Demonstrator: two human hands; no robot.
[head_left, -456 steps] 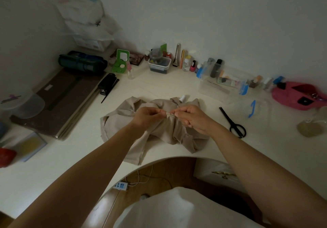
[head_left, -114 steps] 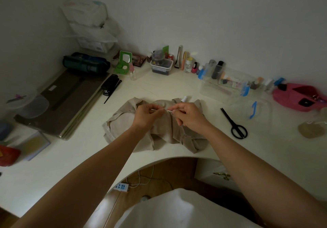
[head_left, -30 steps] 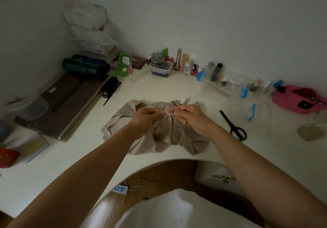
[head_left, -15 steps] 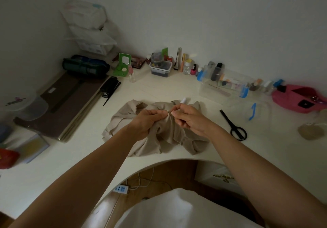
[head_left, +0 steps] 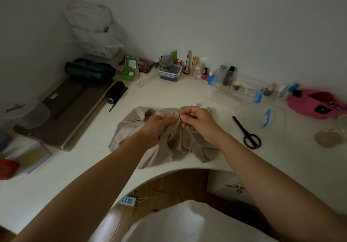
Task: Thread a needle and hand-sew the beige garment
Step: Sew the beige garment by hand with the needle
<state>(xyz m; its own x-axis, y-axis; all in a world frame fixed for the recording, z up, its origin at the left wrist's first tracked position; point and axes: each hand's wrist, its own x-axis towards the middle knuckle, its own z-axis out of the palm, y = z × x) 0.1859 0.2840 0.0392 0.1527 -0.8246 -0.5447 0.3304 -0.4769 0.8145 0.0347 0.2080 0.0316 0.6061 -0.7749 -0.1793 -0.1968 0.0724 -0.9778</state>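
Dim light, head view down over a pale curved desk.

- Beige garment: bunched in a heap on the desk near its front edge, straight ahead of the person. One fold is lifted into a small peak between the two hands.
- Left hand: fingers curled round a gathered wad of the cloth, thumb and forefinger pinching it up at the peak.
- Right hand: thumb and forefinger pinched together at the same peak, the other fingers curled under. The fingertips of the two hands nearly meet.
- Needle: only a tiny bright glint shows at the right hand's pinch, right against the cloth. It is probably the needle; too small to be sure. No thread can be made out.
- White spool: partly hidden just behind the right hand, at the far edge of the garment.
- Black scissors: flat on the desk to the right of the garment, apart from it, handles toward the person.
- Clear box with blue clasps: farther back on the right. A pink pouch lies beyond it at the right edge.
- Row of small bottles along the wall.
- Left side: green mirror stand, black comb, dark flat boards.
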